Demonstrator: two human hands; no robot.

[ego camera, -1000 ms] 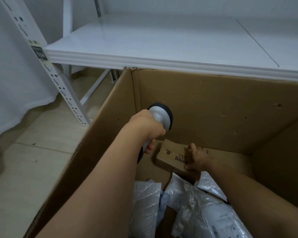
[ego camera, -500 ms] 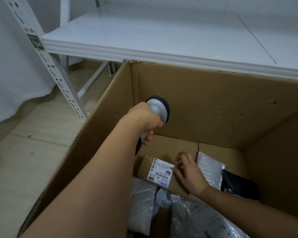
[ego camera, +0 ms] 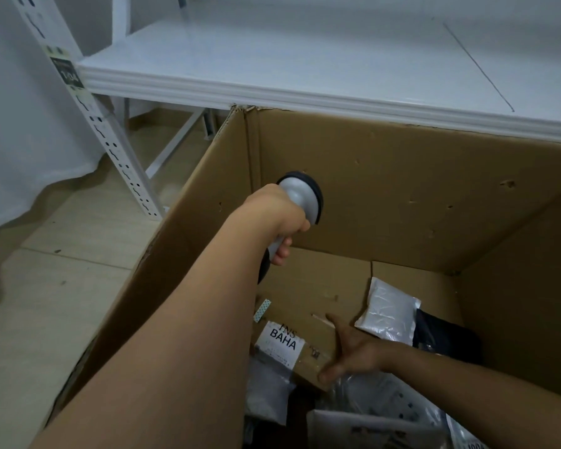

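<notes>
Head view: in the carton (ego camera: pixel 402 189), the left hand (ego camera: pixel 280 215) clenches the scanner (ego camera: pixel 300 196) near its far wall, the right hand (ego camera: pixel 353 354) clasps the small box (ego camera: pixel 280 340) on its floor between spread fingers and thumb (scanning step, I judge), next needing a barcode turned to the scanner.

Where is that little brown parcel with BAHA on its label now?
Head view, low centre: the parcel lies inside the big cardboard box, held by the right hand, with a silver bag to its right.
</notes>
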